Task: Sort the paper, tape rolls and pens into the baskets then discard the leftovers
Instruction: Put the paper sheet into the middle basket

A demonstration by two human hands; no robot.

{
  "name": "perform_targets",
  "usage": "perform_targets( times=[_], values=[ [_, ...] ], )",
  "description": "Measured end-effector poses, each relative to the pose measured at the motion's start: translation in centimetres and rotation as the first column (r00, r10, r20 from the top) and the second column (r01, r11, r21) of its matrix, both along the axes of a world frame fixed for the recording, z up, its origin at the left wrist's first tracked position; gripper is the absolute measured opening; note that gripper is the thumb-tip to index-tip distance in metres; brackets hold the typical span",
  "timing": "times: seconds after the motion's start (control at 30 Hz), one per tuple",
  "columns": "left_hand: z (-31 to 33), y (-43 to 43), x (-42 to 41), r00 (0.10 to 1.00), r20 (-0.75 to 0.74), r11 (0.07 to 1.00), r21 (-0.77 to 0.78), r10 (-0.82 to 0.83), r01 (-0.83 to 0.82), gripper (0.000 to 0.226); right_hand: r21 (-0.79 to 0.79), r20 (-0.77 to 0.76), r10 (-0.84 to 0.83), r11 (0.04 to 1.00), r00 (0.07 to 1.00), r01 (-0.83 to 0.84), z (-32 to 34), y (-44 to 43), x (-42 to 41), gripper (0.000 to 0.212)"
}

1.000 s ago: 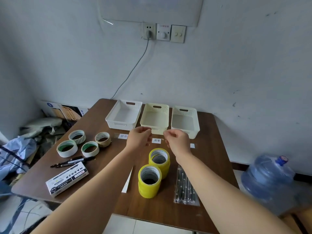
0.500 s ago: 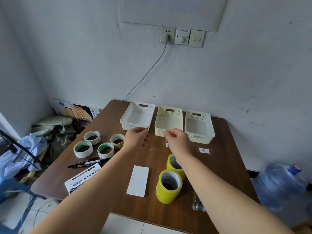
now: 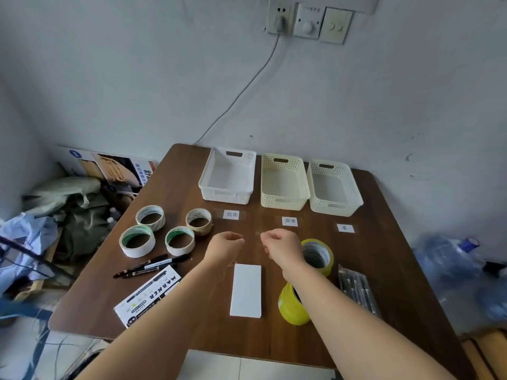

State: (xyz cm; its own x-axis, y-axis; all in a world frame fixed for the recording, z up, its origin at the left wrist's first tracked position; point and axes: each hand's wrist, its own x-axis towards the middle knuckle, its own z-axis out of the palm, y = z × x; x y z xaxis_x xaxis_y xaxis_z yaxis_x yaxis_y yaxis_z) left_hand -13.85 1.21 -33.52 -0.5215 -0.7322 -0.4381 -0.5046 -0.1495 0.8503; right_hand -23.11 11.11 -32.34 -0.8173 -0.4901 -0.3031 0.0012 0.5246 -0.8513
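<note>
Three empty baskets stand in a row at the table's far edge: a white basket (image 3: 210, 185), a cream basket (image 3: 282, 200) and a second cream basket (image 3: 333, 207), each with a small label in front. Several white and beige tape rolls (image 3: 136, 240) lie at the left. Two yellow tape rolls (image 3: 318, 255) sit under my right forearm. A white paper stack (image 3: 246, 289) lies in the middle. Black markers (image 3: 153, 266), a marker box (image 3: 149, 294) and a clear pack of pens (image 3: 356, 289) lie nearby. My left hand (image 3: 226, 242) and right hand (image 3: 279, 244) hover side by side, fingers curled, holding nothing that I can see.
A large water bottle (image 3: 450, 261) stands on the floor to the right. Bags, cloth and a poster board (image 3: 109, 167) clutter the floor at the left. A cable (image 3: 247, 86) runs down the wall to the table's back corner.
Both hands have drawn back from the baskets toward me and now hover above the paper stack. Their fingers stay curled. The view has tilted down.
</note>
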Motion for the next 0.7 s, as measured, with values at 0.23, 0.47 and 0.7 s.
perform_targets(
  times=[0.23, 0.47, 0.7],
  values=[
    [-5.2, 0.0, 0.1, 0.977, 0.181, 0.991, 0.097, -0.108, 0.092, 0.036, 0.25, 0.273, -0.073, 0.968, 0.959, 0.003, -5.7, -0.9, 1.9, 0.024],
    [-9.2, 0.5, 0.1, 0.922, 0.322, 0.968, 0.193, -0.214, 0.157, 0.043, 0.372, 0.4, -0.13, 0.928, 0.907, -0.031, -9.2, -0.6, 2.4, 0.022],
    [-11.3, 0.6, -0.3, 0.91, 0.353, 0.949, 0.296, -0.216, 0.11, 0.04, 0.388, 0.516, -0.301, 0.917, 0.802, 0.094, -11.1, -0.2, 1.9, 0.023]
  ],
)
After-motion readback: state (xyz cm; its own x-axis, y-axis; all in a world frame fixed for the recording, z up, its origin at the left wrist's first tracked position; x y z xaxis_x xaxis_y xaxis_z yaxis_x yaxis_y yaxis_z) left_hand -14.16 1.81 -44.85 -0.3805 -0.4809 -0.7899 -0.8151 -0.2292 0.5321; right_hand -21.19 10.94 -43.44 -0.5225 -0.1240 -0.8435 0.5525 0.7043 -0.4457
